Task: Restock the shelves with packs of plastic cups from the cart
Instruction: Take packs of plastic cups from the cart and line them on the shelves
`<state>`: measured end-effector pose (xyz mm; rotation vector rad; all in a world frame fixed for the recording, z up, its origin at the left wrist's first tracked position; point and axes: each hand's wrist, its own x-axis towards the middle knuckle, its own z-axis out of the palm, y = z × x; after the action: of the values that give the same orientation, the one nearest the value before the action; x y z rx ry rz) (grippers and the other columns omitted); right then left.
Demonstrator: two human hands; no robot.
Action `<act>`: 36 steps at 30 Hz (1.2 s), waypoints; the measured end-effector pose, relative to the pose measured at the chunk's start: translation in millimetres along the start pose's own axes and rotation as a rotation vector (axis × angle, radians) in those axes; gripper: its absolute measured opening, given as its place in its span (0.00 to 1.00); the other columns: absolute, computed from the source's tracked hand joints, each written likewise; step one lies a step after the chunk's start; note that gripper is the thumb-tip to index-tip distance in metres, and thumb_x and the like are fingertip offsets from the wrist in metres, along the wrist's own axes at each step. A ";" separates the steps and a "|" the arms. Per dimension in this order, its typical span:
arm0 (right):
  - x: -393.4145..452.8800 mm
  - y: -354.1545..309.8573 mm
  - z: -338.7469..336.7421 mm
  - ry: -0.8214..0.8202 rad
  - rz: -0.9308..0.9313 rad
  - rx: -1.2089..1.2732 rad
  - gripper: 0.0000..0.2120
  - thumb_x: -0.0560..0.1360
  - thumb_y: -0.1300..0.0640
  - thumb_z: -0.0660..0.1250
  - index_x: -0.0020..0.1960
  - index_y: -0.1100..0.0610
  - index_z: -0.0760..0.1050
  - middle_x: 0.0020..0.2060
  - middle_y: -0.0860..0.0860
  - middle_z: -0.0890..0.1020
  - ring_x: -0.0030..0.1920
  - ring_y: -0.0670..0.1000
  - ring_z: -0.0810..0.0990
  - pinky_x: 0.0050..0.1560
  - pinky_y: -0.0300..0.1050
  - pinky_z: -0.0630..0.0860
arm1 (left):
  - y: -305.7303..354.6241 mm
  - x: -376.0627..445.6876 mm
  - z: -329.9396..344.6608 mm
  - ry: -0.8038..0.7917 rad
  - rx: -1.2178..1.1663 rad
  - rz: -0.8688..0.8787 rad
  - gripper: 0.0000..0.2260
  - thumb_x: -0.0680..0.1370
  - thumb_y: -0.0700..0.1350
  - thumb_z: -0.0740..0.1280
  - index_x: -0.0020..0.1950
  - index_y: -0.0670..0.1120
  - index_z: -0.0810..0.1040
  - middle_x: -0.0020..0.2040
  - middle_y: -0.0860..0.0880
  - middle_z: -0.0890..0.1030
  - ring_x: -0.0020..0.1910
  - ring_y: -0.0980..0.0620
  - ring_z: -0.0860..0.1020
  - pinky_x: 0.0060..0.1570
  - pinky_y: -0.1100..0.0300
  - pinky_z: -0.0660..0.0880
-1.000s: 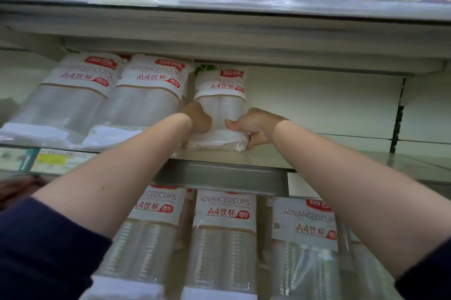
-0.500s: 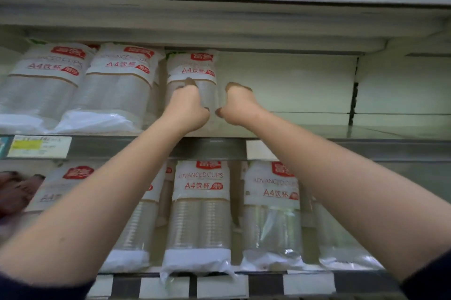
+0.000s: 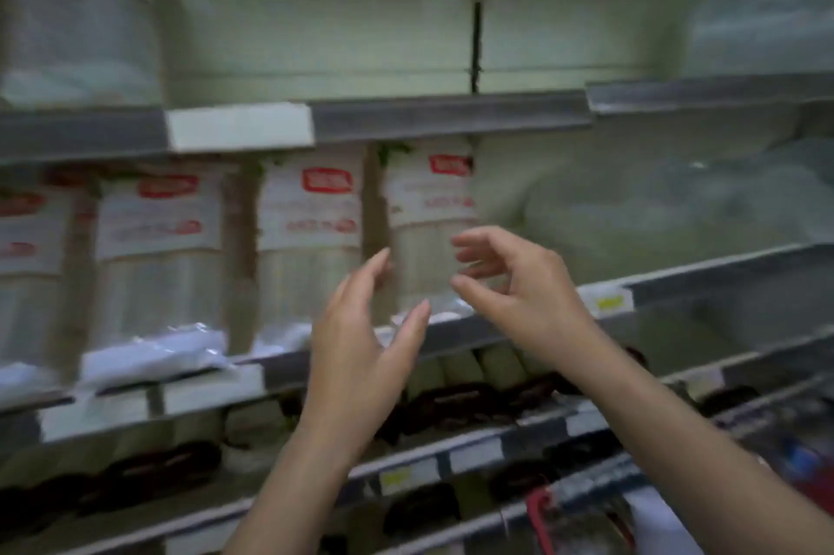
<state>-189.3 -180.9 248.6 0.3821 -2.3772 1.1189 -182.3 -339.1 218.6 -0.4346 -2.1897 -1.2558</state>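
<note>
The picture is blurred by head motion. Both my hands hang in the air in front of the middle shelf (image 3: pixel 496 331) and hold nothing. My left hand (image 3: pixel 361 337) has its fingers straight and spread. My right hand (image 3: pixel 514 288) has its fingers loosely bent, a little apart from a pack of plastic cups (image 3: pixel 428 229) with a white label and red logo. Beside that pack stand more such packs (image 3: pixel 309 247) in a row on the same shelf. Another cup pack (image 3: pixel 76 26) lies on the upper shelf (image 3: pixel 406 116) at far left.
To the right of the cup packs lie clear plastic bags (image 3: pixel 677 211) on the middle shelf and the one above. Lower shelves (image 3: pixel 451 459) carry dark and pale goods. A red-handled cart part (image 3: pixel 541 514) shows at the bottom right.
Both hands have let go of the pack on the upper shelf and dropped back, now empty. My view has swung down and to the right, so the middle shelf fills the frame.
</note>
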 end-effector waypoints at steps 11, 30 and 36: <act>-216.2 305.0 -118.6 -0.216 0.906 -0.006 0.11 0.74 0.64 0.64 0.37 0.51 0.74 0.37 0.58 0.82 0.39 0.59 0.81 0.42 0.52 0.78 | 1.0 -164.8 254.6 -0.848 0.075 -0.701 0.23 0.76 0.48 0.67 0.70 0.45 0.68 0.63 0.47 0.77 0.59 0.52 0.77 0.57 0.63 0.73; -317.1 474.1 -86.9 0.125 1.770 0.983 0.07 0.76 0.60 0.64 0.51 0.63 0.72 0.45 0.62 0.79 0.44 0.59 0.79 0.39 0.50 0.78 | -35.7 -205.9 456.4 -1.177 0.393 -0.369 0.21 0.76 0.44 0.66 0.68 0.49 0.69 0.67 0.48 0.73 0.63 0.51 0.73 0.58 0.59 0.74; -327.4 479.0 -25.3 0.491 1.925 1.570 0.21 0.81 0.51 0.53 0.69 0.62 0.65 0.68 0.68 0.69 0.66 0.67 0.70 0.55 0.57 0.75 | -51.1 -187.3 565.2 -1.422 0.519 0.114 0.24 0.74 0.43 0.66 0.68 0.40 0.65 0.66 0.41 0.69 0.66 0.41 0.68 0.62 0.48 0.70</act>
<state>-115.7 153.8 -220.3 -1.8102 -0.2620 2.9074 -241.4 123.1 -155.5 -1.5006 -3.3407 -0.1076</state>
